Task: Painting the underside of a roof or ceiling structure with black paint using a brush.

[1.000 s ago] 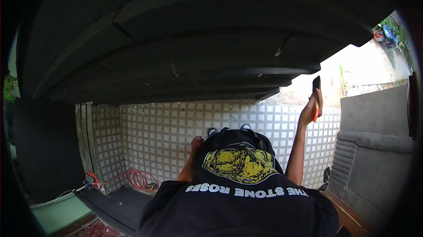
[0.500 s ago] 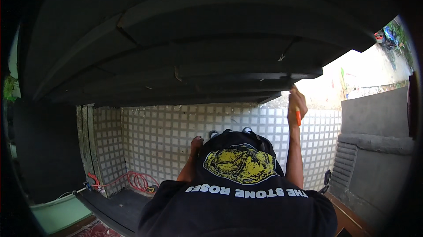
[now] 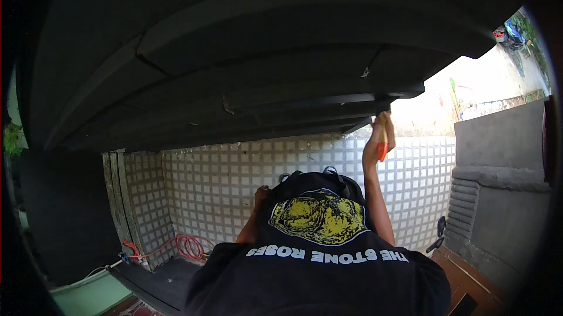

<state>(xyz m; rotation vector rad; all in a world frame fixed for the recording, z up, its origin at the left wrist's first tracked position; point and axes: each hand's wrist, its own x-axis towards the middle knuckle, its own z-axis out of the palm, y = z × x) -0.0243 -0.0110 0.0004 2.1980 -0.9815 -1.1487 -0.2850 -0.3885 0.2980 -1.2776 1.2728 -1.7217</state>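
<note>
Dark boards [image 3: 281,69] stretch across the upper view in stepped rows, in front of the person. Below them lies a checkered tile floor [image 3: 217,193], partly covered by the person's black shirt [image 3: 316,284]. A pink hose [image 3: 190,247] sits coiled at the lower left. The right hand [image 3: 373,144] grips an orange-and-yellow brush [image 3: 383,140] at the boards' right end; its bristles seem to meet their lower edge, though shadow blurs the contact. Beside the shirt hangs the left hand [image 3: 261,194], whether open or closed I cannot tell.
</note>
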